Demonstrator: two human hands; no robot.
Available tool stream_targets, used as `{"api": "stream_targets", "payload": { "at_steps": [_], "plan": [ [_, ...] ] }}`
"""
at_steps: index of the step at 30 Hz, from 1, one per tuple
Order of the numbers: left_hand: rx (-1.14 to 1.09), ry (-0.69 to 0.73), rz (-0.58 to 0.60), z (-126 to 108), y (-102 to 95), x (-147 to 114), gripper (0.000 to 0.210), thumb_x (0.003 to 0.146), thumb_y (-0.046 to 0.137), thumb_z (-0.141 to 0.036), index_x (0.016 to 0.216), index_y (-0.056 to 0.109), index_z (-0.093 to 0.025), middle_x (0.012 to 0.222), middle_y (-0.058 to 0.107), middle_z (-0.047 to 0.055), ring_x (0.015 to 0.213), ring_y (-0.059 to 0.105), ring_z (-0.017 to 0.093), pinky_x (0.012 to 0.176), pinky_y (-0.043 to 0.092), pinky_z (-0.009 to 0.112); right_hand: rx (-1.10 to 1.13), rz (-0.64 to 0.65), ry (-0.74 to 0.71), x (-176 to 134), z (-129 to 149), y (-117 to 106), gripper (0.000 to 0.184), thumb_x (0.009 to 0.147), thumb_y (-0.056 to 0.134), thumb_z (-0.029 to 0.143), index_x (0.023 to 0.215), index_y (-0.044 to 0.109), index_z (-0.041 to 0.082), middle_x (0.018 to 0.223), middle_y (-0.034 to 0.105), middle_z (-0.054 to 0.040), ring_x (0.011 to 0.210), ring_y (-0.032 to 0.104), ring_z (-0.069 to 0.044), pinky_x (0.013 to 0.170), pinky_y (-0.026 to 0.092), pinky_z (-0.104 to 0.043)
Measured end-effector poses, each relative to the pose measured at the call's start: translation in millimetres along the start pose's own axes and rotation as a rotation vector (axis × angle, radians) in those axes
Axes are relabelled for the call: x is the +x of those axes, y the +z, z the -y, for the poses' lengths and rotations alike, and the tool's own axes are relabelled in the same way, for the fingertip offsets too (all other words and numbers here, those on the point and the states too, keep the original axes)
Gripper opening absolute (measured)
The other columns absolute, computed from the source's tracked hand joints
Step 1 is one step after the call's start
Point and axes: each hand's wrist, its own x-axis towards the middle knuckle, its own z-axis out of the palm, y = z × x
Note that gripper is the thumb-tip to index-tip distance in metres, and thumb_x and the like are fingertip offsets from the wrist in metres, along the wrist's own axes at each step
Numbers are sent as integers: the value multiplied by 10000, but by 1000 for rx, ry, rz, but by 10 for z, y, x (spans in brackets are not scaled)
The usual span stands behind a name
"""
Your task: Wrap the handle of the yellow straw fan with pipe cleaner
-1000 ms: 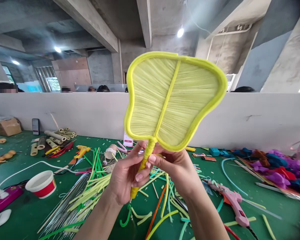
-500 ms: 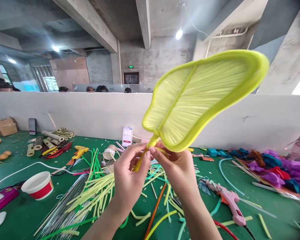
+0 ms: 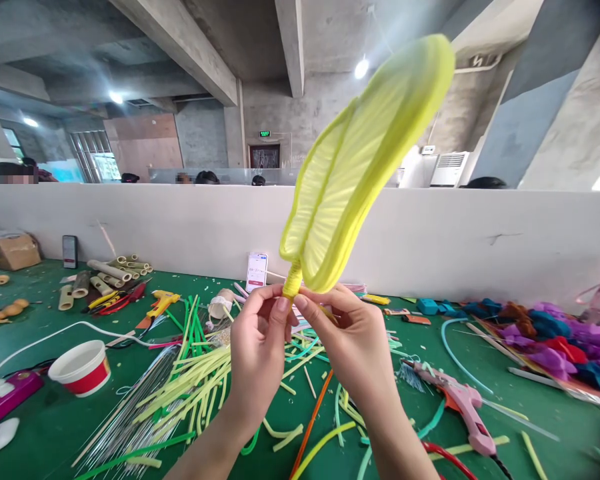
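Note:
A large yellow leaf-shaped piece [image 3: 345,187] of fuzzy chenille stems stands tilted up to the right, with a midrib and pale fine strands inside its thick rim. Its short wrapped stem [image 3: 293,280] is pinched between the thumb and fingers of my left hand [image 3: 260,347]. Close beside it, my right hand [image 3: 350,340] pinches at the base of the stem, and a bit of yellow chenille strip [image 3: 330,315] shows between its fingers. My fingers hide the lower end of the stem. Below lie loose pale-yellow chenille stems [image 3: 190,380] on the green table.
A pink glue gun [image 3: 463,400] lies at right, a yellow glue gun [image 3: 161,303] at left. A paper cup [image 3: 83,370], wires [image 3: 135,407], bamboo pieces [image 3: 113,270] and a lit phone [image 3: 257,272] are about. Behind runs a white partition [image 3: 205,223]; coloured fabric-like pieces [image 3: 565,333] lie right.
The leaf piece has turned about its stem and swung more upright, its tip moving up and left, so it shows narrower. Both hands keep their pinch at the stem.

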Motion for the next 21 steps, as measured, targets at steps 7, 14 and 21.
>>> {"api": "stream_targets", "payload": {
  "at_steps": [7,14,21],
  "plan": [
    [-86,-6,-6,-18,-9,-25,269,922,652,-418,1041,673,-178,711,608,-8,596,523,77,541,440,169,-13,-45,-39,-50,43,53,95,827,751,310,829,801,230,755,661,-24,618,559,-131,496,406,-253],
    [-256,-144,158,-132,-75,-22,234,943,636,-360,1073,668,-168,640,556,-29,537,477,67,496,387,180,351,155,214,70,7,-92,204,710,870,311,886,790,244,796,727,-7,700,650,-147,671,539,-283],
    [-348,-415,498,-167,-243,137,200,884,696,-361,934,722,-169,641,550,6,524,446,82,459,331,199,486,511,259,89,75,-159,271,779,800,469,908,807,230,637,725,-6,551,667,-181,651,594,-372]
  ]
}}
